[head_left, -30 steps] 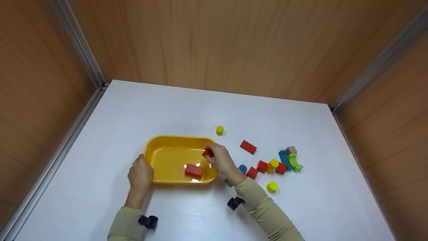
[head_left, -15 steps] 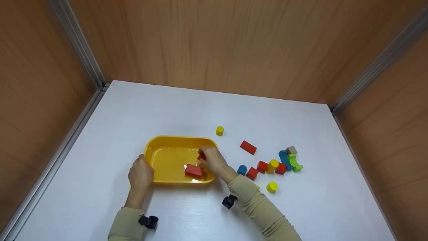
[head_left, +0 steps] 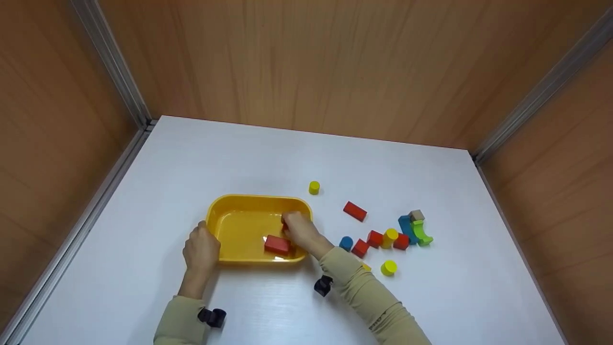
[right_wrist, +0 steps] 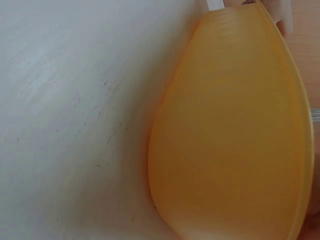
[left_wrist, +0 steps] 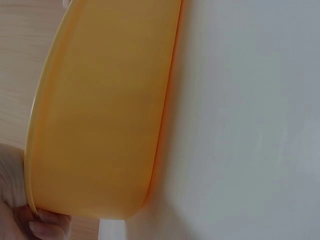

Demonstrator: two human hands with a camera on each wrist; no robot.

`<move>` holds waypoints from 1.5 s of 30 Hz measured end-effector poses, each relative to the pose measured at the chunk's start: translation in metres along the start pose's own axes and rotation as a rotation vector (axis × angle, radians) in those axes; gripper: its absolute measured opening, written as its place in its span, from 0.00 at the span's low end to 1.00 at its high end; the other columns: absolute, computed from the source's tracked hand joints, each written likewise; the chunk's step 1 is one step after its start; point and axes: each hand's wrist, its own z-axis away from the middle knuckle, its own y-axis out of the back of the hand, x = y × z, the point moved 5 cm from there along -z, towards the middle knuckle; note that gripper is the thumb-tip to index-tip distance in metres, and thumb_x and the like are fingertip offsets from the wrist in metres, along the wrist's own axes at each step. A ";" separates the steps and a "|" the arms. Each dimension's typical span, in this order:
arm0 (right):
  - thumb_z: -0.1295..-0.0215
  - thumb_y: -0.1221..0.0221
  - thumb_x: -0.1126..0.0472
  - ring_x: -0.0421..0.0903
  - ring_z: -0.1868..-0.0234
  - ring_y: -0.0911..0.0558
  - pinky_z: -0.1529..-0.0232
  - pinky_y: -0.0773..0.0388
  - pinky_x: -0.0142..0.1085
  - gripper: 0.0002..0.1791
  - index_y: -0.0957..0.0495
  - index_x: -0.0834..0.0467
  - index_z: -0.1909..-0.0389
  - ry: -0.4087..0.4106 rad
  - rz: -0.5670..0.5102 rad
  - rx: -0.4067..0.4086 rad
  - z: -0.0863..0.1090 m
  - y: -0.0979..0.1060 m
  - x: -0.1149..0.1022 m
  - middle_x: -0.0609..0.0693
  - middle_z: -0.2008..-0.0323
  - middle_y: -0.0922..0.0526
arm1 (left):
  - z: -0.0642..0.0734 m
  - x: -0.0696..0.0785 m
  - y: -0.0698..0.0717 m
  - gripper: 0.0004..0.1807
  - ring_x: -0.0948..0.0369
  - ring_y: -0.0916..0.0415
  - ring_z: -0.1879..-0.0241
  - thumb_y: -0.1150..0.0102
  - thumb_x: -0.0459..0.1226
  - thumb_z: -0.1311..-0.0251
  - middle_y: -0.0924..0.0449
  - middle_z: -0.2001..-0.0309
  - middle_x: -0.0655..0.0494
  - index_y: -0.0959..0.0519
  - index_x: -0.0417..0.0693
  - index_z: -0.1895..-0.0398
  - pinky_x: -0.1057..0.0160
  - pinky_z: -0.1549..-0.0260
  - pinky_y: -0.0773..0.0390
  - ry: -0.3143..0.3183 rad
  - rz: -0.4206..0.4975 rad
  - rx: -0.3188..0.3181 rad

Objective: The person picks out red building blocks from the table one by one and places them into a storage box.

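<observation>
white table (head_left: 268, 306), smooth and faintly glossy, with fine dark flecks seen from the right wrist. over its near edge reach two khaki sleeves (head_left: 373, 306) of creased cloth, each with a black wrist device (head_left: 212, 317). the left hand (head_left: 201, 247) grips the left end of the tray (head_left: 234, 261), its fingers curled about the rim. the right hand (head_left: 301, 230), inside the tray's right end, has its fingers bent close round a small red block (head_left: 284, 226), mostly hidden, so its axis cannot be told.

the tray is shiny yellow, rounded at the corners, its long axis running left to right. in its near right part lies a large red block (head_left: 277, 245), flat-faced, its length also left to right, the right end slightly nearer.

right of the tray, on the table: a yellow cylinder (head_left: 389, 268); beyond it, a loose row of red cubes (head_left: 360, 248), a blue cylinder (head_left: 346, 243) and a green arched block (head_left: 422, 233). farther off, a red oblong (head_left: 355, 211) slants from far left to near right; a lone yellow peg (head_left: 313, 187) stands behind the tray.

at the back rises a wood-grained panel (head_left: 287, 62), joined to side panels (head_left: 555, 201) by grey metal rails (head_left: 117, 62).
</observation>
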 end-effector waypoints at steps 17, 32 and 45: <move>0.51 0.42 0.70 0.42 0.78 0.31 0.78 0.34 0.30 0.03 0.26 0.60 0.77 0.047 0.147 0.040 -0.003 -0.005 0.000 0.46 0.82 0.29 | 0.001 0.001 0.000 0.15 0.48 0.26 0.80 0.55 0.22 0.48 0.27 0.70 0.32 0.34 0.21 0.56 0.55 0.85 0.27 0.002 0.008 0.004; 0.46 0.41 0.64 0.43 0.69 0.26 0.64 0.26 0.31 0.16 0.24 0.64 0.55 0.016 0.109 -0.024 0.003 0.005 -0.001 0.53 0.64 0.20 | -0.001 0.000 -0.001 0.15 0.44 0.25 0.73 0.54 0.23 0.47 0.27 0.68 0.32 0.34 0.22 0.54 0.52 0.79 0.26 0.024 -0.007 -0.015; 0.43 0.43 0.60 0.44 0.62 0.24 0.57 0.27 0.33 0.15 0.25 0.62 0.55 0.060 0.098 0.069 0.018 0.032 -0.003 0.53 0.60 0.24 | 0.001 0.001 -0.001 0.16 0.44 0.24 0.75 0.54 0.22 0.48 0.27 0.68 0.31 0.34 0.21 0.54 0.53 0.81 0.25 0.010 -0.003 0.005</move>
